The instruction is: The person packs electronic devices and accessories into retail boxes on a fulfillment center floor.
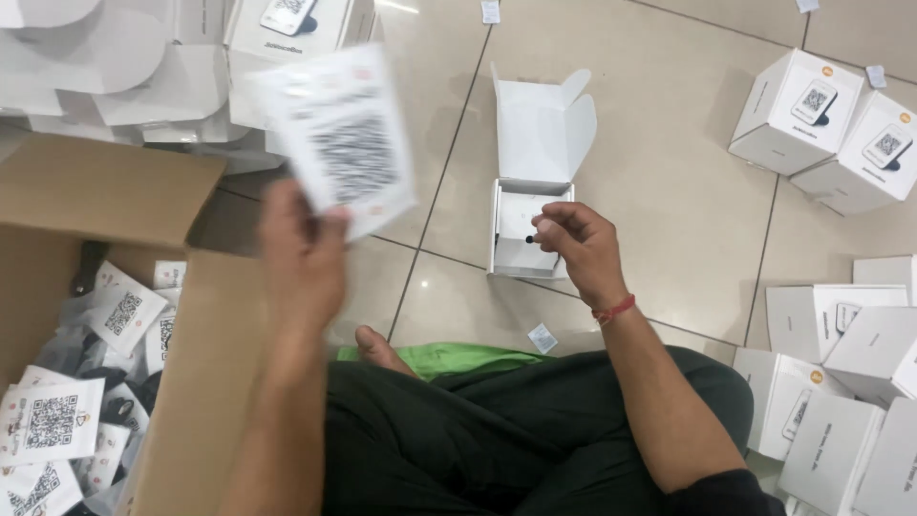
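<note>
My left hand [304, 250] holds up a white card with a dark square code pattern [342, 139], blurred by motion. My right hand [576, 244] hovers over a small open white box [531, 205] on the tiled floor, its fingertips pinched around a small dark item at the box's mouth. The box's lid flaps stand open toward the far side. I am sitting on the floor in dark trousers, with a red thread around my right wrist.
A brown cardboard carton [105, 191] at left holds several bagged code cards [53, 420]. Closed white boxes [821, 124] lie at the right and stacked at lower right [841, 401]. More white boxes pile up at top left [143, 67]. A green cloth [449, 355] lies by my knee.
</note>
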